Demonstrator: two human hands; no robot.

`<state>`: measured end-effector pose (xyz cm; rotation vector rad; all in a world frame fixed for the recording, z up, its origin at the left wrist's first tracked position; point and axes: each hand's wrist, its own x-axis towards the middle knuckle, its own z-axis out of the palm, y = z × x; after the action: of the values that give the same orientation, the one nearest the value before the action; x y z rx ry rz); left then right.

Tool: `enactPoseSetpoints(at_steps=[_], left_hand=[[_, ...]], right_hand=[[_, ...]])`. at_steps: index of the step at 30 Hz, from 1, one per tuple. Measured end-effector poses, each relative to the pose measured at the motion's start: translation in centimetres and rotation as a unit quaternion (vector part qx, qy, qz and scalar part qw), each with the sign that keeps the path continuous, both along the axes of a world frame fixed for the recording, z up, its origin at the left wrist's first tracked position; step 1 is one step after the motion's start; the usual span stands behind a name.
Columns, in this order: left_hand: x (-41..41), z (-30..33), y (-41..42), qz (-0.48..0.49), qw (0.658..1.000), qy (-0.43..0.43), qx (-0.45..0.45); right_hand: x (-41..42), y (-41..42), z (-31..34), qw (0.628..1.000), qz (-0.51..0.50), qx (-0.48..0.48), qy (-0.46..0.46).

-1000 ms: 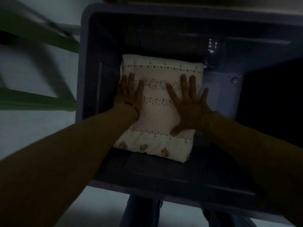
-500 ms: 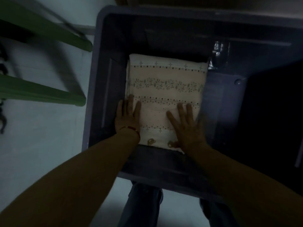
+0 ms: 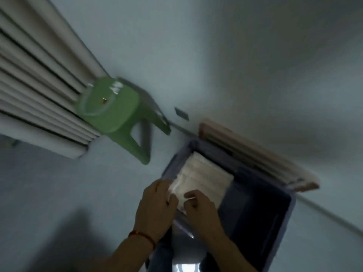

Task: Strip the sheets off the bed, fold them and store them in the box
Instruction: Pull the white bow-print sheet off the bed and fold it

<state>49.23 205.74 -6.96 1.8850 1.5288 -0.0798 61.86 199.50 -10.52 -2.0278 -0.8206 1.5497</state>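
both hands, left (image 3: 157,203) and right (image 3: 198,203), pinch the near edge of the sheet (image 3: 204,179), whose length runs away from them into the box (image 3: 282,218).

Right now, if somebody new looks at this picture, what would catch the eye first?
Probably the green plastic stool, the brightest thing, standing on the pale floor beside the long curtain at the left. Next, the pale folded sheet in the dark storage box at lower right, with the left hand and right hand at its near edge.
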Motion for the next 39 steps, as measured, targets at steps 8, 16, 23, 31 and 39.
enactPoseSetpoints(at_steps=[8,16,23,31,39], left_hand=[[-13.2,26.2,-4.0,0.268,0.945,-0.092,0.160],[-27.2,36.5,-18.9,0.500,0.807,-0.232,0.212],[-35.7,35.7,-31.6,0.683,0.629,-0.257,0.268],[-33.8,36.5,-45.8,0.815,0.464,-0.181,0.298],[-16.5,37.9,-62.6,0.930,0.202,-0.034,0.307]], right_hand=[[-12.0,3.6,27.5,0.949,0.202,0.242,-0.004],[-28.1,-2.7,39.2,0.867,0.401,0.278,0.100],[-39.3,-12.0,38.5,0.802,0.517,0.257,0.151],[-44.7,-24.0,38.9,0.678,0.675,0.183,0.225],[-39.2,-42.1,39.2,0.422,0.860,0.078,0.275]])
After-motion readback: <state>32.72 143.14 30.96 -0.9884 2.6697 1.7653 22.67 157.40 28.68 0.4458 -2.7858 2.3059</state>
